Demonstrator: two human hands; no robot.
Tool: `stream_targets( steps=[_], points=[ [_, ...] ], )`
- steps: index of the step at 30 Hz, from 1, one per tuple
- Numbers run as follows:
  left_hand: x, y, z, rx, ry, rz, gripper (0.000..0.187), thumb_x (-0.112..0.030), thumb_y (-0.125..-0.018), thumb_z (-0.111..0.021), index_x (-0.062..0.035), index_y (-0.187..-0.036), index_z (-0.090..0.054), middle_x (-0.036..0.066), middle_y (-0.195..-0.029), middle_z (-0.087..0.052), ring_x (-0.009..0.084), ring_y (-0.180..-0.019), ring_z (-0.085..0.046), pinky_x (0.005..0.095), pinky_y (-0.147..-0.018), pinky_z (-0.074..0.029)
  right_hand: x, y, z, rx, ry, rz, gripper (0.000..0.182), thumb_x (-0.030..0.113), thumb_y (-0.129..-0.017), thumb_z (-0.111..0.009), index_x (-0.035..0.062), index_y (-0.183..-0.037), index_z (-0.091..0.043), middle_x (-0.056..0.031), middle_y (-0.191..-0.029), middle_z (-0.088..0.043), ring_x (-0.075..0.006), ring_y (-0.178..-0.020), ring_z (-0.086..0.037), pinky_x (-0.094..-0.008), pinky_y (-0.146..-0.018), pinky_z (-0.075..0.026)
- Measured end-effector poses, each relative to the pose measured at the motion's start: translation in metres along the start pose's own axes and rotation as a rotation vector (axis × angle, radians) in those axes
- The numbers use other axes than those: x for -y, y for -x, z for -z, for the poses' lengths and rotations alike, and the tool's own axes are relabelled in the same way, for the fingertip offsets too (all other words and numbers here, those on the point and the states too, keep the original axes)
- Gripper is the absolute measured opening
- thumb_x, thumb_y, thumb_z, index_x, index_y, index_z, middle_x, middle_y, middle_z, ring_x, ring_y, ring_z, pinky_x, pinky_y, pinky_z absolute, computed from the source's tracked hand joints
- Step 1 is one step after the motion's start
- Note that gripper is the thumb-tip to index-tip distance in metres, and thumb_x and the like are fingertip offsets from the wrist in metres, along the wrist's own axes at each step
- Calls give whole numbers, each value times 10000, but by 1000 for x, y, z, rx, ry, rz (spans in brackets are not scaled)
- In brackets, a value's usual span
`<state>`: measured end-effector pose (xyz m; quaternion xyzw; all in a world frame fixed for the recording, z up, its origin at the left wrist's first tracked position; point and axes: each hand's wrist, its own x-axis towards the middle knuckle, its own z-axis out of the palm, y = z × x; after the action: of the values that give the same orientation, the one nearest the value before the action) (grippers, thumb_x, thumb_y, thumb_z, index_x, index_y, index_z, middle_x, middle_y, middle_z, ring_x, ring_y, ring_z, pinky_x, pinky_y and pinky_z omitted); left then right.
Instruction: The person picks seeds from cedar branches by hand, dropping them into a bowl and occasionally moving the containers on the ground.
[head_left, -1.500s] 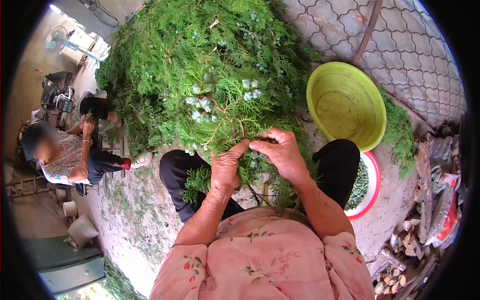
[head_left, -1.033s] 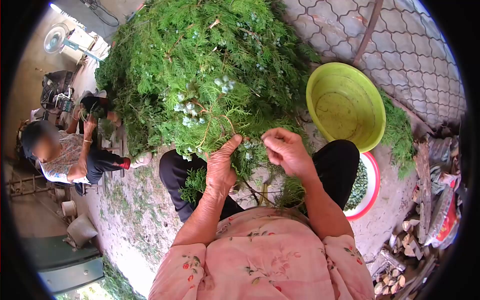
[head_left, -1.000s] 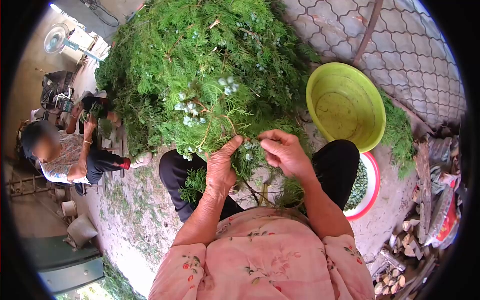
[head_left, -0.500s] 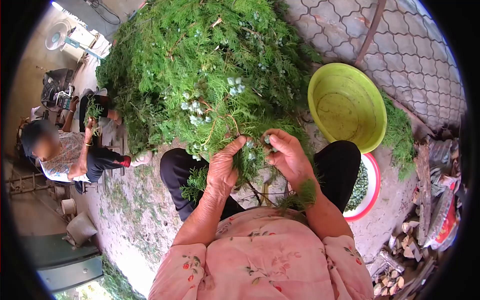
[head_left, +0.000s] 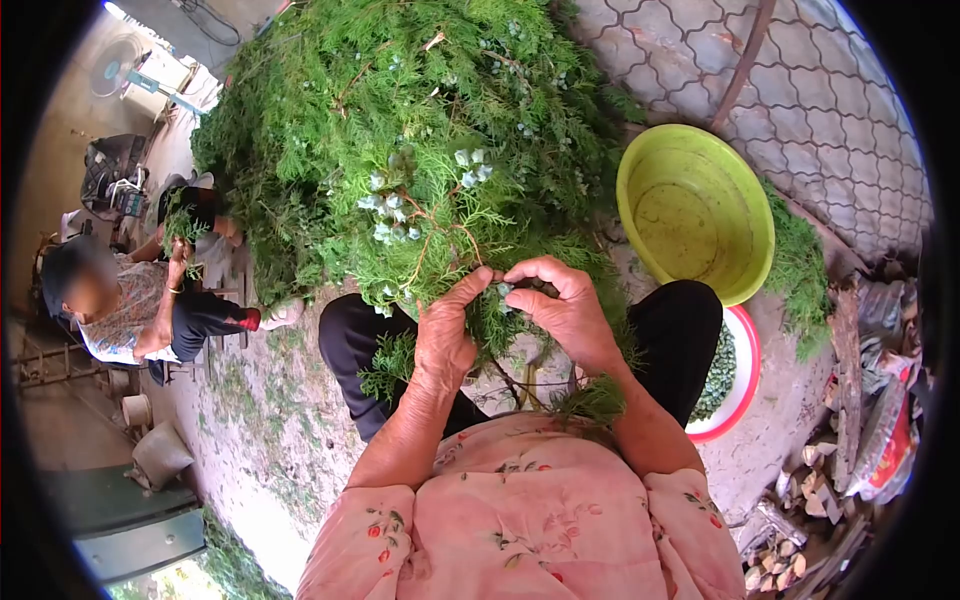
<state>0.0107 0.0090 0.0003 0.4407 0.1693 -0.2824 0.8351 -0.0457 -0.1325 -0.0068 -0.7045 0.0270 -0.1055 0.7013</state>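
Observation:
My left hand (head_left: 447,325) is closed around the stem of a leafy green conifer branch (head_left: 440,250), held over my lap. Pale blue-green seed cones (head_left: 388,212) sit in clusters along its twigs. On the branch's right side, the thumb and index finger of my right hand (head_left: 568,312) close on a small cone (head_left: 504,292), close to my left fingertips. The lower woody end of the branch (head_left: 515,385) reaches down between my knees.
A large heap of cut conifer branches (head_left: 400,90) lies ahead. To the right stand a yellow-green basin (head_left: 690,235) and a red-rimmed white basin (head_left: 752,350) holding picked cones (head_left: 715,380). Firewood (head_left: 785,565) lies lower right. At left, a seated person (head_left: 125,300) holds a sprig.
My right hand, earlier slightly apart with a cone at its fingers, has moved left onto another cone on the branch. My left hand keeps its hold. The other person's far hand has lowered.

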Motion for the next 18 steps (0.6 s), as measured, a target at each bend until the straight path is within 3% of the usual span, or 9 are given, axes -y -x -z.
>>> stream_targets(
  steps=[2, 6, 9, 12, 14, 18],
  points=[
    [-2, 1, 0, 11, 18, 48, 111, -67, -792, -645, -1, -882, -635, 60, -816, -638, 158, -749, -594, 293, -706, -494, 7, 2, 1, 37, -263, -328, 181, 65, -805, -629, 28, -979, -592, -21, -854, -561, -49, -627, -495, -200, -534, -422],
    [0, 0, 0, -1, 58, 84, 102, -76, -802, -633, 0, -871, -633, 67, -814, -641, 165, -743, -605, 294, -686, -506, -8, 5, 0, 4, -434, -343, 151, 54, -836, -585, 34, -986, -585, -4, -830, -553, -32, -598, -466, -186, -486, -391],
    [-1, 0, 1, 6, 57, 74, 95, -68, -799, -634, -3, -868, -633, 72, -822, -642, 165, -739, -608, 289, -676, -510, 1, 6, -3, -57, -481, -237, 164, 40, -847, -566, 43, -1010, -580, 0, -824, -543, -24, -577, -442, -177, -447, -354],
    [-1, 2, -2, -6, 46, 69, 103, -55, -791, -641, -8, -882, -633, 72, -843, -641, 163, -738, -608, 286, -673, -510, -3, 3, -2, 61, -326, -266, 185, 45, -839, -579, 42, -1024, -579, -20, -855, -553, -50, -617, -484, -195, -507, -406],
    [-1, 2, -3, -20, 36, 60, 117, -48, -786, -645, -9, -895, -632, 72, -856, -641, 162, -738, -608, 286, -673, -510, -13, -1, -8, -37, 28, 177, 211, 37, -831, -581, 42, -1042, -576, -33, -875, -567, -80, -675, -525, -224, -600, -448],
    [2, 3, -2, -44, -23, 39, 184, -37, -775, -657, -13, -954, -621, 67, -877, -639, 167, -783, -603, 295, -706, -500, -6, 2, -3, -1, 109, 156, 212, 28, -821, -581, 21, -1033, -569, -35, -856, -583, -107, -720, -553, -246, -682, -463]
  ],
)
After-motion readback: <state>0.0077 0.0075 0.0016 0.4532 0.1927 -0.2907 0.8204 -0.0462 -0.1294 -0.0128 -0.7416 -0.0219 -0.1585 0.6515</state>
